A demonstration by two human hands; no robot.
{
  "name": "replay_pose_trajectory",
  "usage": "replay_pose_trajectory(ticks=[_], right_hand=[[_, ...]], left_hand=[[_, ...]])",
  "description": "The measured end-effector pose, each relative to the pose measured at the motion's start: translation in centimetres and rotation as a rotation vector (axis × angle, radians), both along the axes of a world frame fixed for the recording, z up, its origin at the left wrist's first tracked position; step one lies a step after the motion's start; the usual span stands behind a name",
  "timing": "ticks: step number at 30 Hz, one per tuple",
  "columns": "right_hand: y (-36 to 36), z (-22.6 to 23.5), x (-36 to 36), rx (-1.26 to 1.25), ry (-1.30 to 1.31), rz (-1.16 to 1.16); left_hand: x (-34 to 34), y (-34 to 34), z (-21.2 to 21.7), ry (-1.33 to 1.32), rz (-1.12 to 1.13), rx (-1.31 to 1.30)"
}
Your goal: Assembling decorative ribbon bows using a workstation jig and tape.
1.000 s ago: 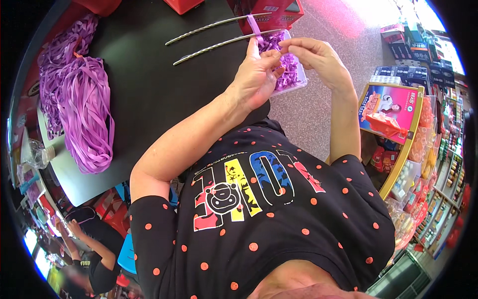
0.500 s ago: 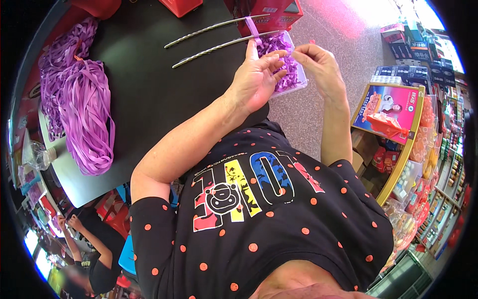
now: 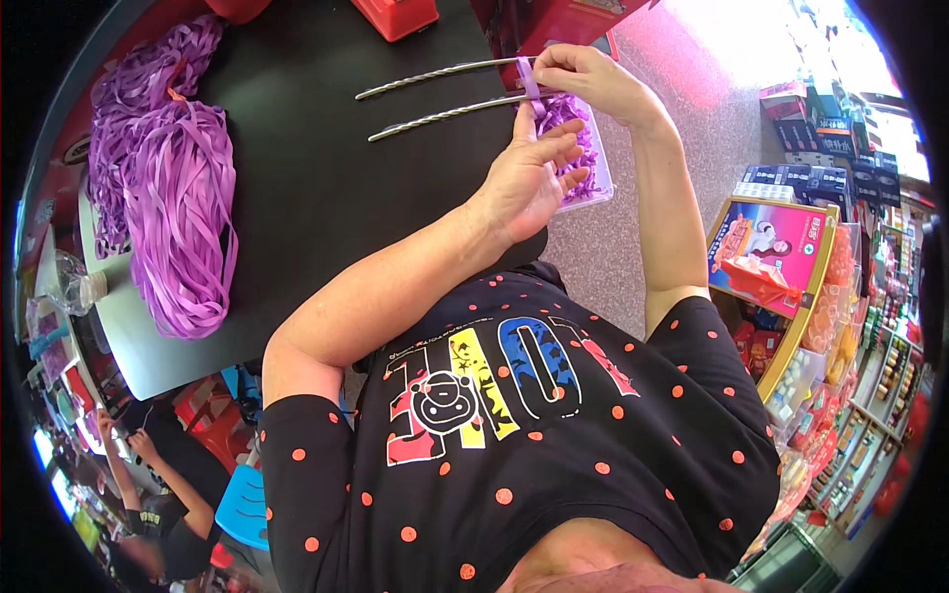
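Observation:
Two twisted metal rods [image 3: 435,126] stick out over the dark table, side by side. A purple ribbon [image 3: 528,81] is looped around both near their right ends. My left hand [image 3: 529,183] is palm up below the rods, fingers apart; its raised thumb touches the ribbon at the lower rod. Beside the upper rod, my right hand [image 3: 593,84] has its fingertips pinched together at the ribbon. Under my hands stands a clear plastic tub [image 3: 602,190] holding many short purple ribbon pieces [image 3: 585,148].
Long purple ribbon bundles [image 3: 183,227] lie on the left of the black table [image 3: 297,198]. A red box [image 3: 554,22] stands beyond the rods, a red container [image 3: 397,14] near it. Right is a display case [image 3: 766,252]. Another person [image 3: 178,504] works at lower left, by a blue stool [image 3: 245,506].
My right hand has moved up and left, from above the tub to the ribbon at the upper rod. My left thumb stays at the lower rod. The whole view has shifted slightly.

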State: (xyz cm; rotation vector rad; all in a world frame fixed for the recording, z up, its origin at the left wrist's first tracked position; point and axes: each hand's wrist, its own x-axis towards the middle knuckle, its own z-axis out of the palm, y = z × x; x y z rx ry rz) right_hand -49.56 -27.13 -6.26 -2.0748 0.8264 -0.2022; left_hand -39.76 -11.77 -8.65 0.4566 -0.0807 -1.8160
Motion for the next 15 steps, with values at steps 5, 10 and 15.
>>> replay_pose_trajectory(ticks=[5,10,15], right_hand=[[0.05,-0.35,0.08,0.012,-0.033,0.002],[-0.04,-0.29,0.12,0.057,-0.023,-0.009],[0.13,-0.67,0.13,-0.029,-0.018,-0.047]], left_hand=[[-0.02,-0.08,-0.19,0.021,0.014,-0.002],[-0.04,-0.08,-0.20,0.013,0.007,-0.011],[-0.07,-0.06,-0.11,0.008,0.009,-0.001]])
